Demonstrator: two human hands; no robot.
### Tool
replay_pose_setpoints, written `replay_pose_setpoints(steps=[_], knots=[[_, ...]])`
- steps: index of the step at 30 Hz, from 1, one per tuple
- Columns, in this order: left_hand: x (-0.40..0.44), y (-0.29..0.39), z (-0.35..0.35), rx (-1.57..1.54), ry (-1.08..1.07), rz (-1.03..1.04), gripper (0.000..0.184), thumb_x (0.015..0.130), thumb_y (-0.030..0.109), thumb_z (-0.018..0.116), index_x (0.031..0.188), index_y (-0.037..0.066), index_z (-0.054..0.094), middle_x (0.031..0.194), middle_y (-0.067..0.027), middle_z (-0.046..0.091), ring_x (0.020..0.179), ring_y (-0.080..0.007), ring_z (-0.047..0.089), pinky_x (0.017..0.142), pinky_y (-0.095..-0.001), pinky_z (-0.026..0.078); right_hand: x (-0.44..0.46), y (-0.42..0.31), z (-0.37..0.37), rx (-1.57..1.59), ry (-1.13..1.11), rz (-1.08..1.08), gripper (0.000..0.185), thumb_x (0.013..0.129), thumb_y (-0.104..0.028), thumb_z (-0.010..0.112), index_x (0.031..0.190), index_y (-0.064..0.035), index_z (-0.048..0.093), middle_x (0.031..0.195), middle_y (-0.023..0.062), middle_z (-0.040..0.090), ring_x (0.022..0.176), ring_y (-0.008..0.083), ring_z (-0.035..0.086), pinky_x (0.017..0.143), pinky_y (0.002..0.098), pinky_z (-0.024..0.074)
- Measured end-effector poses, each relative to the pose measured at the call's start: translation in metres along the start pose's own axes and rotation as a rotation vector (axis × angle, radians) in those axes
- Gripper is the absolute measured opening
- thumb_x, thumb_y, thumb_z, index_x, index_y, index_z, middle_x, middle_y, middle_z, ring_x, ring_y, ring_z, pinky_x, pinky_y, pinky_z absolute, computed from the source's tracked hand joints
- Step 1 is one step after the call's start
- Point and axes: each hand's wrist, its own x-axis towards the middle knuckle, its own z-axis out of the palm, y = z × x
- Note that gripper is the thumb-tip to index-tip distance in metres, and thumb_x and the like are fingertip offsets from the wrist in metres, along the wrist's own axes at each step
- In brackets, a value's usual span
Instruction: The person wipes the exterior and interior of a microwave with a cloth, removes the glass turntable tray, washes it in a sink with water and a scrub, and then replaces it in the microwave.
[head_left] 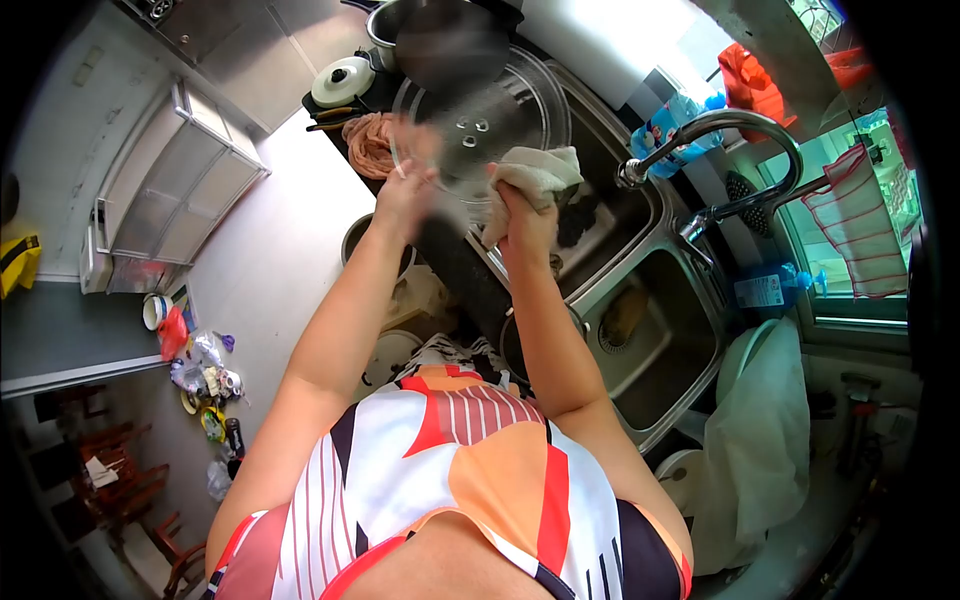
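Note:
A round clear glass plate (525,105), like a microwave turntable with small raised knobs at its centre, is held tilted over the edge of the sink and counter. My left hand (408,200) is closed on its near left rim, the fingers partly smeared by motion. My right hand (527,228) grips a pale, damp-looking cloth (542,172) bunched close to the plate's near right edge. Whether the cloth touches the glass, I cannot tell.
To the right lies a double steel sink (655,425) with a curved faucet (740,118). A brownish item (625,318) sits in the nearer basin. Blue bottles (765,290) stand behind. A pinkish mesh bundle (368,145), a white lid (342,82) and a pot (382,28) are beyond my left hand.

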Motion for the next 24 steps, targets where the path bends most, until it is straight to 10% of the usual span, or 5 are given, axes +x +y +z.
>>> replay_pose_setpoints(steps=[5,9,17,21,24], knots=[[-0.043,0.086,0.03,-0.004,-0.361,-0.005,0.104,0.068,0.071,0.057,0.138,0.004,0.022,0.137,-0.0187,0.035,0.121,-0.0347,0.041,0.093,-0.0514,0.037,0.008,-0.018,-0.016,-0.909,-0.134,-0.878,0.028,0.071,0.001,0.064,0.098,-0.0037,0.065,0.094,0.0104,0.067,0.086,0.0254,0.063,0.076,0.0328,0.048],[-0.052,0.112,0.043,-0.264,-0.537,0.006,0.082,0.075,0.049,0.065,0.131,0.002,0.027,0.127,-0.0288,0.039,0.114,-0.0453,0.045,0.095,-0.0566,0.037,-0.001,-0.036,-0.006,-1.143,-0.291,-1.126,0.041,0.058,-0.003,0.064,0.099,-0.0067,0.063,0.099,0.0081,0.067,0.072,0.0249,0.057,0.067,0.0299,0.0437],[-0.056,0.063,-0.002,-0.531,-0.601,0.188,0.074,0.067,0.001,0.041,0.138,0.004,0.02,0.136,-0.0305,0.029,0.12,-0.0505,0.036,0.098,-0.0598,0.034,0.001,-0.05,-0.056,-1.295,-0.743,-0.782,0.063,0.051,0.002,0.064,0.112,-0.0108,0.061,0.118,0.0076,0.057,0.095,0.0263,0.055,0.079,0.0303,0.0458],[-0.063,0.059,-0.017,-0.554,-0.531,0.233,0.081,0.064,-0.004,0.04,0.14,0.013,0.019,0.138,-0.0254,0.029,0.123,-0.0458,0.035,0.094,-0.0585,0.038,-0.011,-0.039,-0.058,-0.032,-0.269,-0.076,0.053,0.068,0.005,0.063,0.116,-0.0101,0.046,0.112,0.0146,0.056,0.093,0.0217,0.058,0.076,0.0317,0.0517],[-0.068,0.038,-0.007,-0.468,-0.483,0.238,0.078,0.068,-0.008,0.039,0.141,0.008,0.017,0.141,-0.0191,0.03,0.123,-0.0355,0.04,0.095,-0.0467,0.042,-0.032,-0.019,-0.015,-0.108,-0.457,-0.155,0.038,0.082,-0.005,0.053,0.119,-0.0069,0.041,0.122,0.013,0.046,0.11,0.023,0.049,0.095,0.0349,0.0414]])
